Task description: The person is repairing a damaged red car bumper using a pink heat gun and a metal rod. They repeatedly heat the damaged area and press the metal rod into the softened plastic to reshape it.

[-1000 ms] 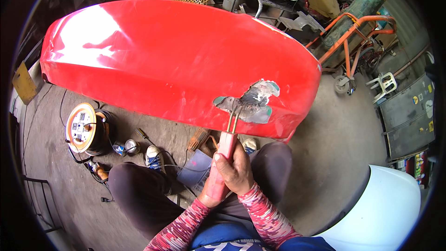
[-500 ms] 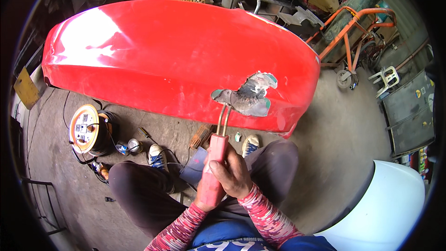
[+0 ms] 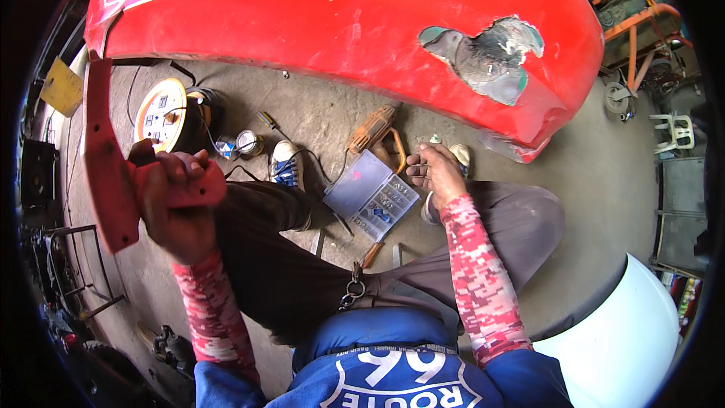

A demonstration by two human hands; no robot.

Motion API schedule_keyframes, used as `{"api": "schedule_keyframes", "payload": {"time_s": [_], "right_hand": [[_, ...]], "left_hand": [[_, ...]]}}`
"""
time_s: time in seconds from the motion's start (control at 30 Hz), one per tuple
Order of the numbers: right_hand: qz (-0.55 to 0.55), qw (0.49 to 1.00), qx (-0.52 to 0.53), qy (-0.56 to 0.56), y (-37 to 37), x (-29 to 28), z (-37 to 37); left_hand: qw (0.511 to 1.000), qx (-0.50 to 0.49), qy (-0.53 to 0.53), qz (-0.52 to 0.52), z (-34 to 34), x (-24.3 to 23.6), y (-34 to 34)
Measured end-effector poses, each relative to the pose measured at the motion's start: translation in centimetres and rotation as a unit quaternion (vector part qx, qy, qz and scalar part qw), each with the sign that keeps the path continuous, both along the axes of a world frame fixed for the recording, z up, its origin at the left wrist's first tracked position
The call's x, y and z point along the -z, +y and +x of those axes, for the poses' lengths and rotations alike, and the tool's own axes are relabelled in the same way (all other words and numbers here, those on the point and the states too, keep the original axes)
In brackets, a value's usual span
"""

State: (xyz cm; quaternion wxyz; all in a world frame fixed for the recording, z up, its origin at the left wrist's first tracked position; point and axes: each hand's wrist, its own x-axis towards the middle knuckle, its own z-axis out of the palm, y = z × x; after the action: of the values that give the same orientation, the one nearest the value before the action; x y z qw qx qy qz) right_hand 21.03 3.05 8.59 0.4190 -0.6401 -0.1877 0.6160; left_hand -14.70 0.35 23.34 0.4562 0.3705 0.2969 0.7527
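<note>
Raised at the left, my left hand is wrapped round the handle of a red hot stapler; its metal prongs do not show. My right hand hovers beside an open plastic organizer box on the floor between my legs. The right fingertips are pinched together, and anything between them is too small to make out. Small metal pieces lie in the box's compartments. Ahead stretches a red car bumper with a ragged grey, scorched patch toward its right end.
Near my feet lie an orange power tool and a screwdriver. A cord reel and small cans stand to the left. An orange trolley, a white stool and a white curved panel are at the right.
The stapler has swung from the bumper's patch to the far left in my left hand. My right hand has left it and moved beside the box. The view has tilted down.
</note>
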Motion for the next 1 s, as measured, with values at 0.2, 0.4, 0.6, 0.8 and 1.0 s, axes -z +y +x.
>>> {"api": "schedule_keyframes", "payload": {"time_s": [0.2,0.4,0.6,0.8,1.0], "right_hand": [[-0.117,0.982,-0.001,-0.147,-0.8,12.8,0.5],[-0.329,0.925,-0.108,-0.154,-4.4,22.1,2.7],[-0.411,0.907,0.043,-0.084,-5.0,27.8,1.2],[-0.454,0.878,0.139,-0.064,-5.5,34.4,0.4],[-0.289,0.858,-0.253,-0.342,-10.5,50.0,4.9]], "left_hand": [[0.982,-0.058,-0.16,-0.086,-1.1,0.8,0.9],[0.97,-0.032,-0.21,-0.115,-2.4,0.2,0.3],[0.974,-0.049,-0.185,-0.119,-4.3,-0.3,-1.2],[0.97,-0.061,-0.192,-0.139,-6.0,-0.3,-1.2],[0.97,-0.036,-0.187,-0.15,-5.9,-0.3,-0.9]]}}
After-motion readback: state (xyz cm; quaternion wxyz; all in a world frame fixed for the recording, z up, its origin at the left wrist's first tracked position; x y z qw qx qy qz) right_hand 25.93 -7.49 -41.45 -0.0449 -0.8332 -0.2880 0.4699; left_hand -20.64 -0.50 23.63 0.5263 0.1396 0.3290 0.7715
